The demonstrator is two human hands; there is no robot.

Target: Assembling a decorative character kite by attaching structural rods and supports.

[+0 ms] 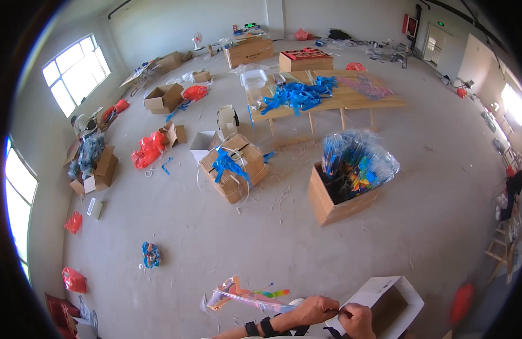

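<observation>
My left hand (316,309) comes in from the lower edge, with dark bands around its wrist. Its fingers are pinched together and meet those of my right hand (357,320), which is closed too. Whatever lies between the fingertips is too small to make out. Left of my hands, a clear plastic sleeve with a colourful printed piece (247,296) stretches toward the left wrist. How it is supported is hidden. Right beside my right hand stands an open white cardboard box (406,294), tilted toward me, its brown inside showing.
An open carton (343,210) holds several plastic-wrapped colourful packs. Left of it sits a strapped carton (247,169) with blue strips on top. Behind, a low wooden table (379,101) bears blue strips. A blue bundle (150,255) and red bags (74,279) lie on the floor.
</observation>
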